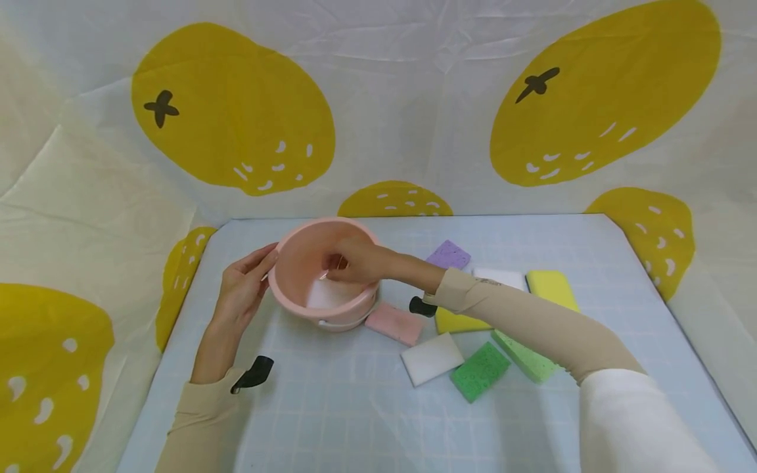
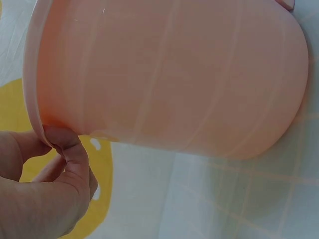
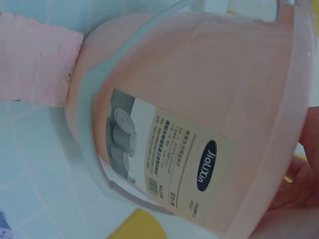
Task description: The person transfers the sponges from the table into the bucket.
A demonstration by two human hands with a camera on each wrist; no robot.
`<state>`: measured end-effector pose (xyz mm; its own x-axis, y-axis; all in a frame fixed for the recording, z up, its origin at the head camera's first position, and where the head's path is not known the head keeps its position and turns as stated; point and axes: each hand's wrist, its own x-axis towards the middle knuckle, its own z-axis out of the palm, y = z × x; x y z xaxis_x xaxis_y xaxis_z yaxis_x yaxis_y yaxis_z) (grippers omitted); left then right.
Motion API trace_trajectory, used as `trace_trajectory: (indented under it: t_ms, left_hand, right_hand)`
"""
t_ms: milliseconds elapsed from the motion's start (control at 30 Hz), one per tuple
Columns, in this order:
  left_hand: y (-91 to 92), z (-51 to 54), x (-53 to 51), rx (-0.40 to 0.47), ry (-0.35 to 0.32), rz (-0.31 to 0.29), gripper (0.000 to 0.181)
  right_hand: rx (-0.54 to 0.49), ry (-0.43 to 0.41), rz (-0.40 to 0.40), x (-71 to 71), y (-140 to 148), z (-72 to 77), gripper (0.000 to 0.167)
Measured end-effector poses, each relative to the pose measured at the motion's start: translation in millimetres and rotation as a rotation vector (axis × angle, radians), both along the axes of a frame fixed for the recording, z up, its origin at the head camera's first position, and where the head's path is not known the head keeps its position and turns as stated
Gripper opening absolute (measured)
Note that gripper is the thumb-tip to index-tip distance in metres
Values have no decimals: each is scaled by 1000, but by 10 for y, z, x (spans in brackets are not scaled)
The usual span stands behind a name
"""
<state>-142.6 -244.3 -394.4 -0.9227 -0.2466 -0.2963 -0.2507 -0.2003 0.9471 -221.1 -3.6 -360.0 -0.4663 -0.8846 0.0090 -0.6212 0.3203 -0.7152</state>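
A pink bucket (image 1: pixel 296 299) stands tilted on the table, its mouth turned toward me. Its pale handle (image 3: pixel 87 129) hangs down along the side, and a printed label (image 3: pixel 172 159) shows in the right wrist view. Thumb and fingers of my left hand (image 1: pixel 239 289) pinch the bucket's rim (image 2: pixel 31 94) at its left. My right hand (image 1: pixel 357 259) reaches over the rim into the bucket with bent fingers. Whether those fingers hold anything cannot be made out; the rim hides part of the hand in the right wrist view. Beside the bucket's base lies a pink sponge (image 1: pixel 395 323).
Right of the bucket lie several sponges: purple (image 1: pixel 449 255), white (image 1: pixel 432 359), dark green (image 1: pixel 480 372), light green (image 1: pixel 526 355) and yellow (image 1: pixel 552 289). My right forearm passes above some of them. Lemon-printed cloth (image 1: pixel 414 118) hangs behind the pale blue gridded table (image 1: pixel 331 407).
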Motion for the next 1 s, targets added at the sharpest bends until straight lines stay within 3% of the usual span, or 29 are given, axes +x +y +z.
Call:
trace_trajectory:
  t_ms: [167,467,733,1000]
  left_hand:
    - [4,9,-9,9,-10,12,59]
    - [10,23,-2,-7,-23,16,58]
    - [6,14,-5,-1,-34,22,55]
    - [10,5,-8,-4,-31,14,55]
  right_hand:
    - [-78,16,-18,-6,81,42,13]
    - [-75,-17,-120,18,269,108,27]
    - [-151,-24,-184,64,435,151,25]
    - [-241,32,-219,116,627,167,23]
